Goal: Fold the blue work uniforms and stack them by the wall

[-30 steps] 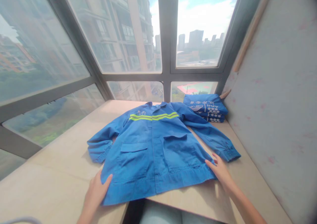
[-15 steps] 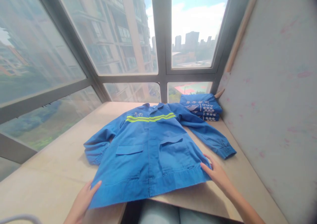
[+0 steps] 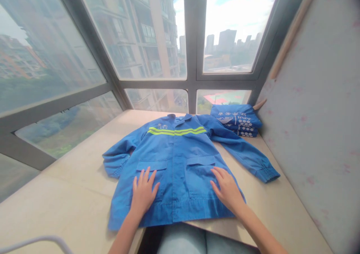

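A blue work jacket (image 3: 177,179) lies spread out front side up, its collar toward the window and its hem toward me. A yellow-green reflective stripe (image 3: 176,132) crosses its chest. My left hand (image 3: 144,192) rests with fingers spread over the pocket on the left side of the jacket. Over the other pocket, my right hand (image 3: 226,188) lies with its fingers stretched out. Neither hand grips the cloth. Both sleeves reach outward on the wooden surface, the left one bent back and the right one extended.
Folded blue garments (image 3: 236,119) with white print are stacked at the back right, near the wall (image 3: 317,115). Windows with grey frames (image 3: 157,84) stand behind the wooden surface (image 3: 62,201). A white curved tube or cable (image 3: 42,239) shows at the lower left.
Both hands have let go of the jacket's lower corners and moved inward and up onto its pockets. The hem now lies flatter. The view has shifted slightly.
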{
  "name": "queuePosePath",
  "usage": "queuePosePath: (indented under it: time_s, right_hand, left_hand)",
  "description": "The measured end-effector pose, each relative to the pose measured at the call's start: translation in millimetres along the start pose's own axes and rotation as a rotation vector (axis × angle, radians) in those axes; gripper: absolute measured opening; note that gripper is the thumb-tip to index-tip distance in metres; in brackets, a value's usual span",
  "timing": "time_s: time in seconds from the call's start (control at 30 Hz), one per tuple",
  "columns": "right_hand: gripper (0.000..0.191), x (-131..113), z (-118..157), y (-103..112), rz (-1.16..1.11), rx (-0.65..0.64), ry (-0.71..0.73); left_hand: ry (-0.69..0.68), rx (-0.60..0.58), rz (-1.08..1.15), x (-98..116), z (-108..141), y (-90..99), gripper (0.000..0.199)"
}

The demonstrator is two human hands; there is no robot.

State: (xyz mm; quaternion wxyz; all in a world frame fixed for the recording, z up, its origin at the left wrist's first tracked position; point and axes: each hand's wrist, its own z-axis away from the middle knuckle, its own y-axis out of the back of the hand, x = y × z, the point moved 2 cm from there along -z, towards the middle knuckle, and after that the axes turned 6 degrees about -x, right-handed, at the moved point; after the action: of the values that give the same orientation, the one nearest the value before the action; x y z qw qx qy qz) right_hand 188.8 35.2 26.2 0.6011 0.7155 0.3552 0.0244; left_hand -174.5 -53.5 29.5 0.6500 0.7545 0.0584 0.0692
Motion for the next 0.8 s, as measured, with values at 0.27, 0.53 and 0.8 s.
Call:
queuePosePath:
  time_s: [0.27, 0.53, 0.8]
  right_hand:
    - [0.050, -10.1, -0.4, -56.4, 0.127, -0.110, 0.060]
    - [0.057, 39.0, 36.4, -54.2, 0.233, -0.101, 0.055]
    - [0.058, 62.5, 65.8, -46.0, 0.391, -0.019, 0.228]
  left_hand:
    - [-0.057, -0.141, 0.215, 9.6, -7.4, -3.2, 0.040]
    - [0.831, 0.160, 1.100, -132.4, -44.0, 30.5, 0.028]
    - [0.887, -0.032, 1.733, -163.3, -86.4, 25.4, 0.047]
